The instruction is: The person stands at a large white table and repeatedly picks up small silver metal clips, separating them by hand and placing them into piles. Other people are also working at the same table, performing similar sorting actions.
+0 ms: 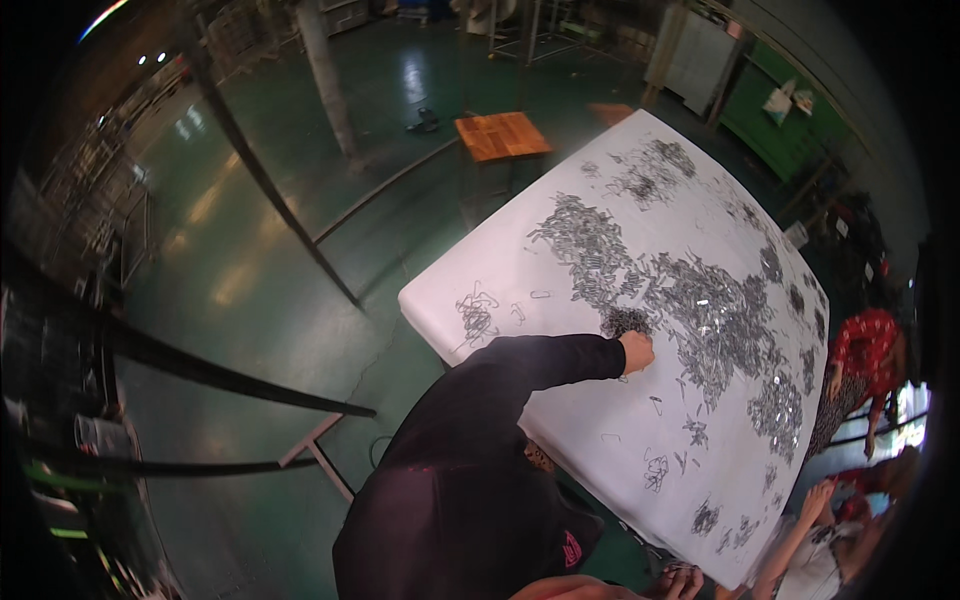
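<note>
Fingers [640, 358] of one hand curled, grip unclear | on metal clips [700, 310] | white table [560, 410]

One arm in a black sleeve stretches forward and to the right, its hand [637, 352] curled into a loose fist, knuckles up (which hand it is cannot be told). No other hand shows clearly.

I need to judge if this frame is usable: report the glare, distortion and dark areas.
Head view: strong fisheye bend curves the white table's edges and poles; black vignette fills the corners; lamp glare streaks the green floor; small bright glints on the metal clips; a dark-sleeved person blocks the lower centre; no hand clearly the wearer's own.
</note>
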`<act>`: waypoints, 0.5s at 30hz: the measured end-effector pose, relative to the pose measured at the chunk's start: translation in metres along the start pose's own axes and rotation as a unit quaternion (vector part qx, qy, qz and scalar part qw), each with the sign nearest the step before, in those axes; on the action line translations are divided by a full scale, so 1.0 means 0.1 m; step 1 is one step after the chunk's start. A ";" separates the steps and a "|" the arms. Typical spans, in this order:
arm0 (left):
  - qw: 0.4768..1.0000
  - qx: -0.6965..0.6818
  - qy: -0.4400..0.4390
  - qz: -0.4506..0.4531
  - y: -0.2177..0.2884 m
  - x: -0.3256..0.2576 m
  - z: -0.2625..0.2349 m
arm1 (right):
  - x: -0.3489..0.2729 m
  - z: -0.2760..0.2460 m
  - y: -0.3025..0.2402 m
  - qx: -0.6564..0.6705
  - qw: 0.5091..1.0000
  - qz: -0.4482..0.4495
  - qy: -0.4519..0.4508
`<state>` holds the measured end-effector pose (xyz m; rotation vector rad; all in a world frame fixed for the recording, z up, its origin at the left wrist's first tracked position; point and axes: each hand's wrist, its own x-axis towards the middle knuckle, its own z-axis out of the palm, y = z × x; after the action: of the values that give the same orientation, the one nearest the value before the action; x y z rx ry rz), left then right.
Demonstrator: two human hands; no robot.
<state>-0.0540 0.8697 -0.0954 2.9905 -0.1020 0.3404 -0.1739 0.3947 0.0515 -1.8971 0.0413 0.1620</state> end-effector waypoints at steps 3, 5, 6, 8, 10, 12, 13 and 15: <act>1.000 0.016 -0.004 0.008 -0.01 -0.06 -0.05 | -0.11 0.03 0.08 0.110 0.989 -0.072 0.059; 1.000 0.010 -0.007 0.001 0.01 -0.09 -0.04 | -0.17 0.01 0.04 0.191 0.972 -0.120 0.064; 1.000 -0.002 -0.003 -0.007 0.03 -0.09 -0.03 | -0.22 -0.03 -0.01 0.202 0.968 -0.128 0.074; 1.000 0.012 0.013 -0.005 0.04 -0.06 0.02 | -0.29 -0.20 -0.18 0.193 0.967 -0.142 0.083; 1.000 0.010 0.001 -0.018 0.06 -0.03 0.08 | -0.39 -0.41 -0.40 0.184 0.962 -0.167 0.112; 0.999 0.007 0.011 -0.033 0.10 0.00 0.13 | -0.39 -0.52 -0.63 0.192 0.947 -0.202 0.160; 0.999 0.007 0.021 -0.040 0.12 0.01 0.16 | -0.38 -0.60 -0.77 0.197 0.941 -0.220 0.164; 0.997 0.015 0.004 -0.071 0.18 0.04 0.20 | -0.39 -0.70 -1.01 0.206 0.929 -0.259 0.165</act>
<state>-0.0474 0.8492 -0.1116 3.0040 0.1156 0.3417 -0.1948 0.3592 0.1737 -1.4384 -0.1843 -0.4934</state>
